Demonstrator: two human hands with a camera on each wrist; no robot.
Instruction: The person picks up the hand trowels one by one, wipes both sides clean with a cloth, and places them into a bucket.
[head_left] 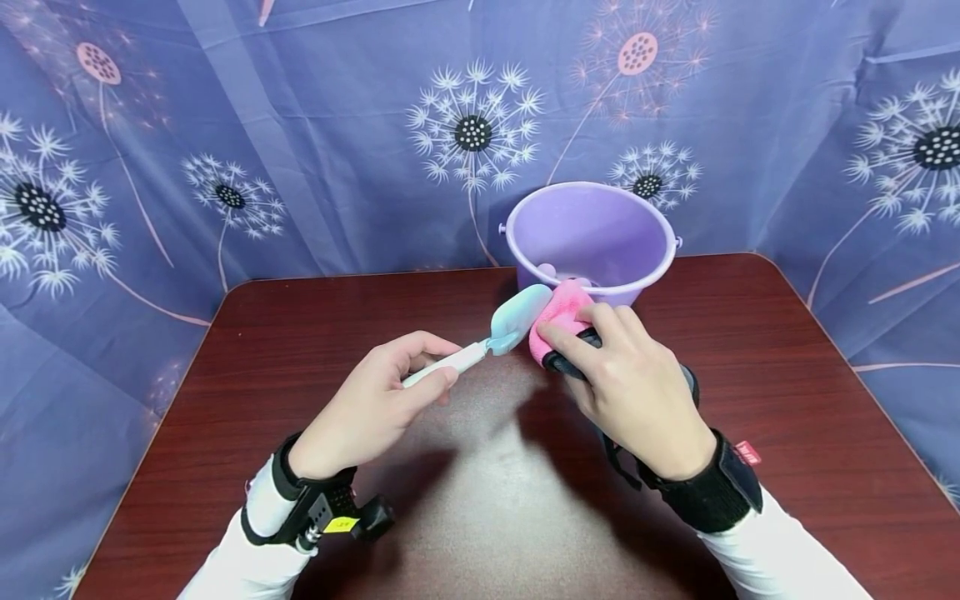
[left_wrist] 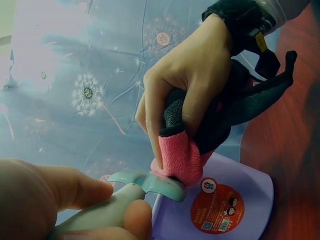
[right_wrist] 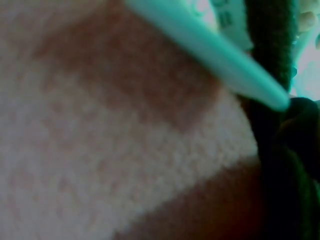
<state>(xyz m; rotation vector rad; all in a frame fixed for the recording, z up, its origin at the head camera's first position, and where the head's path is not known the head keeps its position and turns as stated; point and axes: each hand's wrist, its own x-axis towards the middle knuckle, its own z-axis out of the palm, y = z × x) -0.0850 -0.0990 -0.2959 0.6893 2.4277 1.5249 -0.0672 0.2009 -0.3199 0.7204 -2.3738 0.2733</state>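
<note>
In the head view my left hand (head_left: 382, 396) holds a toy shovel by its white handle (head_left: 450, 364), with the light blue blade (head_left: 517, 317) pointing up to the right. My right hand (head_left: 637, 383) grips a fuzzy pink cloth (head_left: 558, 321) with dark edging, its pink part against the blade. The left wrist view shows the right hand (left_wrist: 192, 75) pinching the pink cloth (left_wrist: 180, 157) at the shovel blade (left_wrist: 160, 187), and dark fabric (left_wrist: 250, 105) hanging from the grip. The right wrist view is mostly blurred skin, a pale tag edge and dark fabric (right_wrist: 272, 50).
A purple bucket (head_left: 592, 196) stands at the table's far edge, right behind the cloth; something purple lies inside. Its side bears a round orange label (left_wrist: 217, 205). The dark red wooden table (head_left: 315, 325) meets a blue dandelion-print curtain (head_left: 345, 125) at the back and sides.
</note>
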